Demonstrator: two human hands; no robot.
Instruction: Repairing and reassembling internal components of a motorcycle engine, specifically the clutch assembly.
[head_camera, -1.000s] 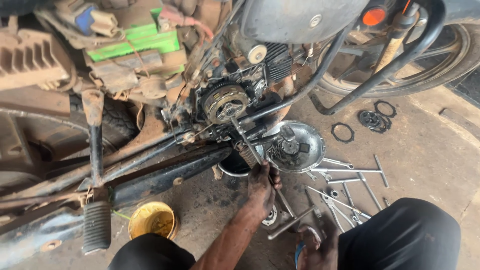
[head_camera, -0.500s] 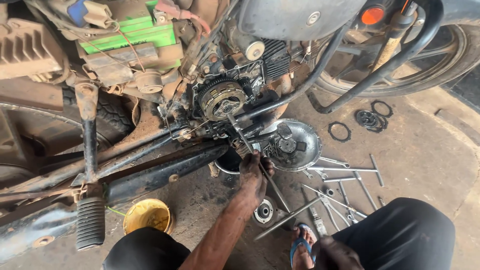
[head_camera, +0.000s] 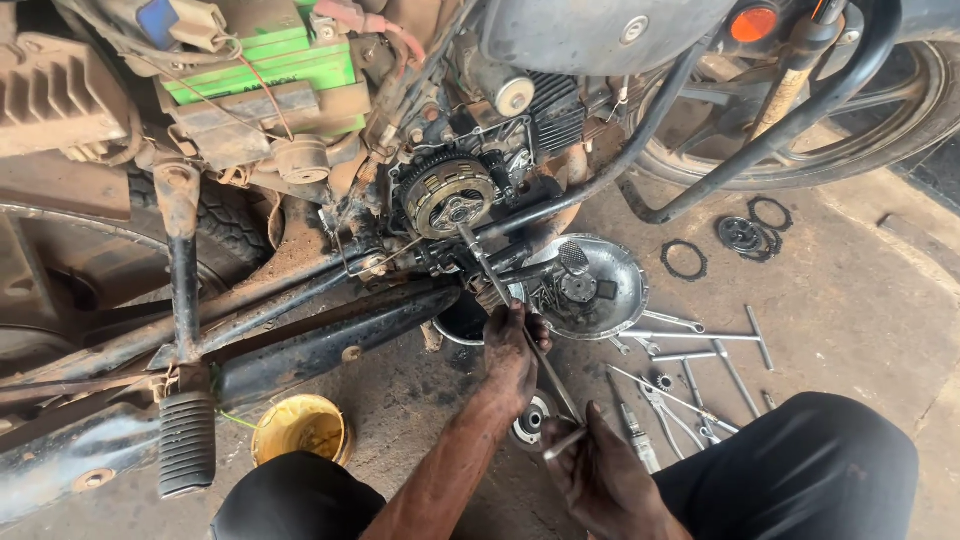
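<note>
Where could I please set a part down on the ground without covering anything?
Bare concrete lies right of the T-handle wrenches, below the ring gaskets, and between the yellow tub and the exhaust pipe. It is crowded around the engine cover and both hands.

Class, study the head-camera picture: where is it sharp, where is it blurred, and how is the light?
Head view: even daylight, soft shadows; clutch and tools on the floor sharp; right hand slightly motion-blurred; knee near the lens soft; mild glare on the metal cover.
</note>
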